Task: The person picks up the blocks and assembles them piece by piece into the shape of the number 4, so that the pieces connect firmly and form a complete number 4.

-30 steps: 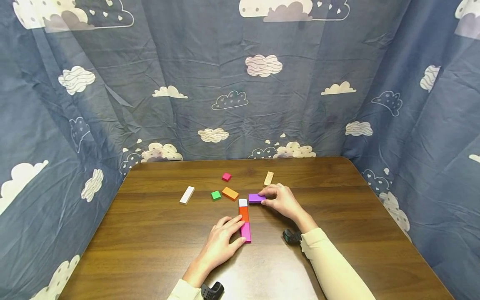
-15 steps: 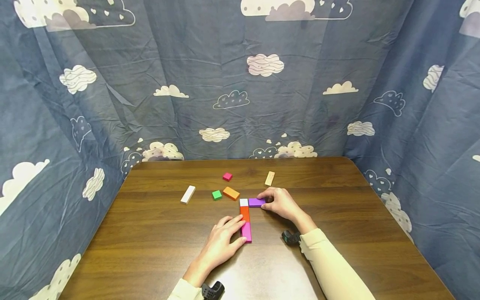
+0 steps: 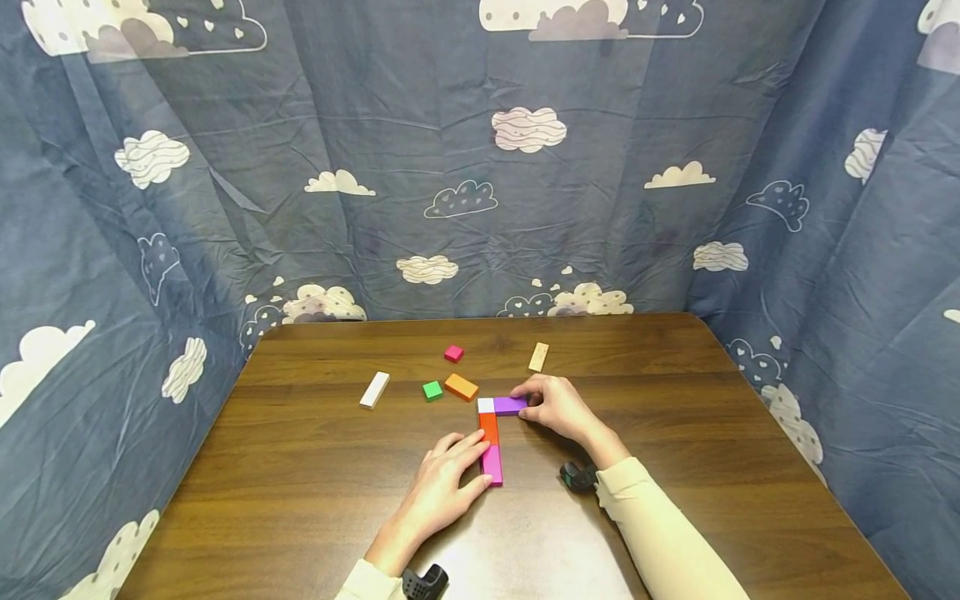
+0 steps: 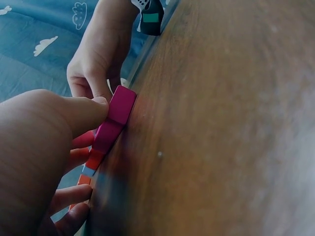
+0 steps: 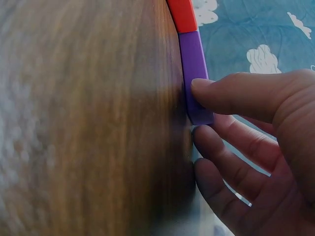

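Observation:
A short row of blocks lies in the middle of the table: a white block (image 3: 486, 406) at the far end, a red block (image 3: 489, 428), then a magenta block (image 3: 491, 467) nearest me. My left hand (image 3: 444, 483) rests on this row, its fingers fairly straight, with the thumb on the magenta block and fingertips around the red one. My right hand (image 3: 561, 408) pinches the right end of a purple block (image 3: 507, 406) between thumb and index finger. That block lies crosswise, its left end against the white block. In the right wrist view, the thumb (image 5: 203, 91) presses the purple block's side.
Beyond the row lie an orange block (image 3: 461, 387), a green block (image 3: 432, 391), a crimson block (image 3: 453, 354), a long white block (image 3: 374, 390) and a pale wooden block (image 3: 538, 357). A cloud-printed curtain (image 3: 465, 225) surrounds the brown wooden table (image 3: 300, 483).
My right hand has slid the purple block left, closing the small gap between it and the white block. My left hand has stayed on the row.

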A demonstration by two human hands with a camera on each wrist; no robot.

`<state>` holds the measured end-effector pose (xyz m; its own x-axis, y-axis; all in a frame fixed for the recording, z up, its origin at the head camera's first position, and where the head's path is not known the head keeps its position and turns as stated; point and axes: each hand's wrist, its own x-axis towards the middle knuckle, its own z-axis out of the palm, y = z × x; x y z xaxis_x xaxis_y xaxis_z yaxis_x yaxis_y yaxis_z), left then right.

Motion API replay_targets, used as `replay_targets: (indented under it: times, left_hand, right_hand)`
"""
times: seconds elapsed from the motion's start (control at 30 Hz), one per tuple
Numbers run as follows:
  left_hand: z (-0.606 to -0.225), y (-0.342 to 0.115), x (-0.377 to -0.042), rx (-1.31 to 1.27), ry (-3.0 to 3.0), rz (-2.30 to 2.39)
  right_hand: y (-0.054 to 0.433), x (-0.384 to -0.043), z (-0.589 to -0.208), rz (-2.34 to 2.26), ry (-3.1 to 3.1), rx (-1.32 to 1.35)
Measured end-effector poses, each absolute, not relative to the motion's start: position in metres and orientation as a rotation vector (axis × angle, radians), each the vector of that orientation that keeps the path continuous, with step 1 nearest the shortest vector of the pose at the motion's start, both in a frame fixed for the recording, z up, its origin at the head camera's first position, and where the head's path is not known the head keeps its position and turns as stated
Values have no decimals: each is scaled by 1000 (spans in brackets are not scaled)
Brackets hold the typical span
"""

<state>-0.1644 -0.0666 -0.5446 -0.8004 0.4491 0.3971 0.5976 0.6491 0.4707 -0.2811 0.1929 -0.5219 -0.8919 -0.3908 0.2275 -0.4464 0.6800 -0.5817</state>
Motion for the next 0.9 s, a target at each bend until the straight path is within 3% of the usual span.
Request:
replay_targets:
  times: [0.9]
  left_hand:
    - [-543,-65,-164,-838,-2617,-871]
  right_hand:
    - [193,-280,-521,1027,-2790,702]
